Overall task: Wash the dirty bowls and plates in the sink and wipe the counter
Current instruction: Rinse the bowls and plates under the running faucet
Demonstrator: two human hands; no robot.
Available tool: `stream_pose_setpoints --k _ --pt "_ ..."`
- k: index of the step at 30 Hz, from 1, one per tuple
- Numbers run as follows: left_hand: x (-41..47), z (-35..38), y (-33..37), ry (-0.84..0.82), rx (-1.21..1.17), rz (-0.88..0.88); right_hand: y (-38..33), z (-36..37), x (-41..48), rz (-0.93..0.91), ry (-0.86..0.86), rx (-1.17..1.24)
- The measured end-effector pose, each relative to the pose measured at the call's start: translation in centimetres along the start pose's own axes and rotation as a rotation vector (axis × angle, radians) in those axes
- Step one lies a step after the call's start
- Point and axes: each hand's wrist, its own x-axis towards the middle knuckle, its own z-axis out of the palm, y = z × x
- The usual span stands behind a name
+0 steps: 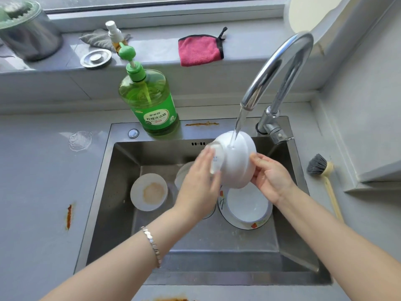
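Currently right hand [271, 179] is gripping white bowl [236, 164] under faucet [274, 61] stream, left hand [197, 177] rubbing flat-fingered; wet one-handed hold likely risking white bowl dropping onto plate [238, 224] below

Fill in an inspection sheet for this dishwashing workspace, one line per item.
Surface: grey counter with orange stains left of the sink, plus a wet patch.
Job's things: white bowl held under the faucet stream; stained bowl and flowered plate lie in the sink.
Clutter: soap bottle, brush, pink cloth, spray bottle.
Hands: left hand lies flat against the white bowl's base, blurred; right hand grips its rim.
Cables: nothing seen.
Surroundings: window sill behind, steel canister on it.
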Motion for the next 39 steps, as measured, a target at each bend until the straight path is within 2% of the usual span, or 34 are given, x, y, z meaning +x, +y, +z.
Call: stream_pose_setpoints --k 2,4,6,9,10,14,16,18,22,23,25,28,30,33,36,37,39 --pt "0.0 1.7 0.2 -0.113 0.141 0.227 0.1 0.1 -0.2 -0.017 -0.011 -0.016" --pt "0.7 2.7 -0.5 -0.077 0.284 0.314 0.3 0.3 -0.7 -0.028 -0.034 -0.021" --pt "2.1 2.1 -0.3 -0.006 0.258 0.199 0.6 0.5 -1.2 -0.055 -0.053 -0.088" --pt "4.2 1.1 0.1 -0.025 -0.021 -0.148 0.8 0.9 -1.7 -0.101 -0.037 -0.203" --pt "4.4 0.9 0.3 -0.020 -0.042 -0.171 0.8 1.0 -1.8 -0.110 -0.031 -0.213" --pt "3.0 1.7 0.4 -0.001 0.249 0.238 0.9 1.7 -1.9 -0.161 -0.062 -0.293" --pt "4.0 1.3 0.2 0.004 0.230 0.273 0.7 1.9 -2.1 -0.185 -0.075 -0.322" --pt "5.7 0.7 0.3 0.013 -0.001 0.154 0.4 1.9 -2.2 -0.189 -0.083 -0.303" --pt "7.4 0.4 0.0 0.009 -0.747 -0.563 -0.4 1.8 -2.0 -0.175 -0.010 -0.153" --pt "7.0 0.8 -0.2 0.032 -0.855 -0.693 -0.5 1.9 -1.8 -0.171 0.000 -0.097" --pt "5.7 1.5 -0.1 0.010 -0.914 -0.838 -0.6 1.9 -1.7 -0.165 0.019 -0.045" --pt "4.2 1.5 0.9 -0.146 -0.859 -0.903 0.3 1.8 -1.5 -0.204 0.030 -0.140" --pt "3.9 0.5 1.4 -0.159 -0.909 -0.912 1.1 1.5 -1.6 -0.316 0.008 -0.373" --pt "3.8 -1.1 1.3 -0.139 -1.058 -0.936 2.5 0.8 -2.1 -0.514 -0.115 -0.760" --pt "3.0 -1.4 0.6 -0.108 -1.035 -0.957 3.4 0.1 -2.8 -0.707 -0.247 -1.084" --pt "2.6 -1.1 0.4 -0.099 -1.043 -0.937 3.6 -0.2 -3.0 -0.749 -0.279 -1.119" --pt "2.0 -0.7 0.0 -0.076 -1.089 -0.883 4.0 -0.8 -3.2 -0.735 -0.197 -1.078"
